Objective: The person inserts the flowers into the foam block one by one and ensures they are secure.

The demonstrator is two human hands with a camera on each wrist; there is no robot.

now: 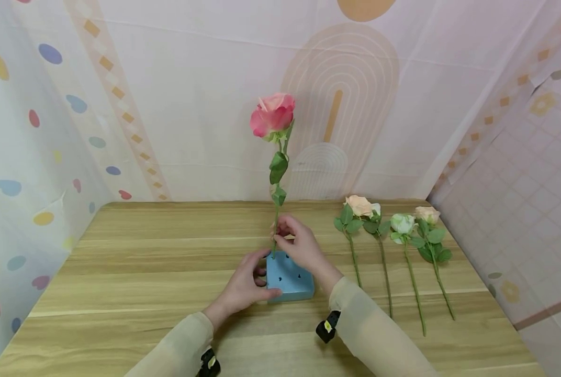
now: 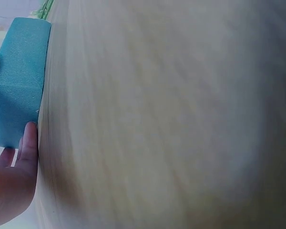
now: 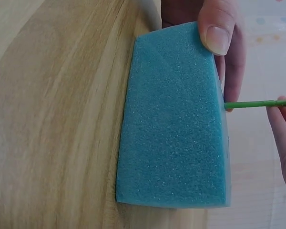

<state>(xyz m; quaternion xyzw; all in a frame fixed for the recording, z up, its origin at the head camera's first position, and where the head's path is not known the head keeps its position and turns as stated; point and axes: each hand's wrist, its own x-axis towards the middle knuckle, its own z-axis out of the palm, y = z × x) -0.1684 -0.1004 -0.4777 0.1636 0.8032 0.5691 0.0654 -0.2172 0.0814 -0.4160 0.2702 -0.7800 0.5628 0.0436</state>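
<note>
A pink artificial rose (image 1: 273,116) stands upright in the head view, its lower stem pinched between the thumb and fingers of my right hand (image 1: 301,245). The stem (image 3: 252,104) meets the top face of a light blue foam block (image 1: 292,277) near its back left corner; how deep it goes is hidden. My left hand (image 1: 243,283) grips the block along its left side, thumb at the front edge and fingers round the far side. Small dark holes dot the block's top. In the right wrist view, the block (image 3: 176,124) hides part of the left hand (image 3: 218,33).
Several loose artificial roses lie on the table (image 1: 144,262) to the right: a peach rose (image 1: 358,206), a whitish one (image 1: 376,210) beside it, a white-green rose (image 1: 403,224) and another peach rose (image 1: 427,214). A patterned curtain (image 1: 214,104) rises behind the table.
</note>
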